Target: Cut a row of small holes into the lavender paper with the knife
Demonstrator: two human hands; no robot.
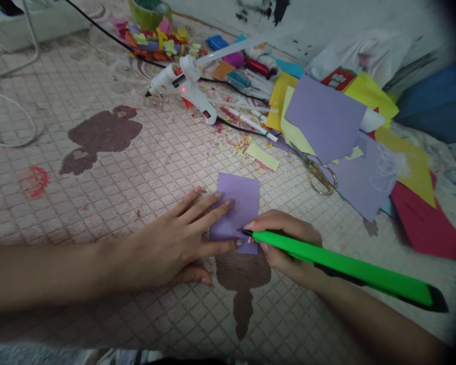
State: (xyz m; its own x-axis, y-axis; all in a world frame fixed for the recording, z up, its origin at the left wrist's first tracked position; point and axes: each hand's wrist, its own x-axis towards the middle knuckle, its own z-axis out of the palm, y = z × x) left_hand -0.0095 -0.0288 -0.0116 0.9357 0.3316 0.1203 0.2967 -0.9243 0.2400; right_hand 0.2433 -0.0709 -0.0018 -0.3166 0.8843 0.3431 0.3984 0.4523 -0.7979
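A small rectangular piece of purple paper (241, 195) lies on the patterned cloth in front of me. My left hand (178, 238) rests flat with spread fingers, its fingertips pressing on the left part of the paper. From the right, my right hand (292, 243) grips a long bright green pen (338, 261) with a black tip. That tip touches or hovers just over the lower part of the paper, close to my left fingers; I cannot tell which. The pen's rear end points right, toward the camera.
A white glue gun (193, 88) with a lit red light stands beyond the paper. Gold-handled scissors (317, 175) lie to the right, by purple sheets (327, 119) and a red sheet (429, 223). Paper scraps (235, 142) are scattered behind. A green tape roll (150, 15) sits at the back.
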